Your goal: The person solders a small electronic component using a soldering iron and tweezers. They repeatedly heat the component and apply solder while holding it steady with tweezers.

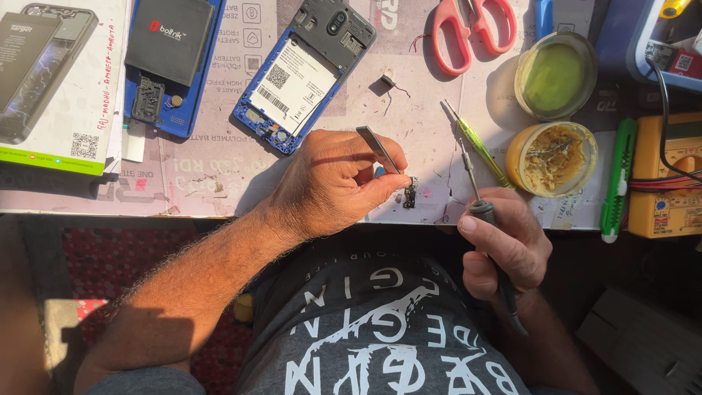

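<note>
Nearest the body, the right hand (pixel 504 245) is wrapping its fingers around a soldering iron (pixel 482 212), tip pointing up over the desk (pixel 219 168). Just left of it, the left hand (pixel 329 183) is pinching a pair of tweezers (pixel 380 148), fingers closed on them, and the tweezers are gripping a small dark phone part (pixel 409 194) near the desk's front edge. Beside the iron's tip, a green screwdriver (pixel 482 152) is lying tilted. Further out, an opened blue phone (pixel 303 73) is lying back-up, with two round paste tins (pixel 552 157) to the right and red scissors (pixel 472 29) beyond.
</note>
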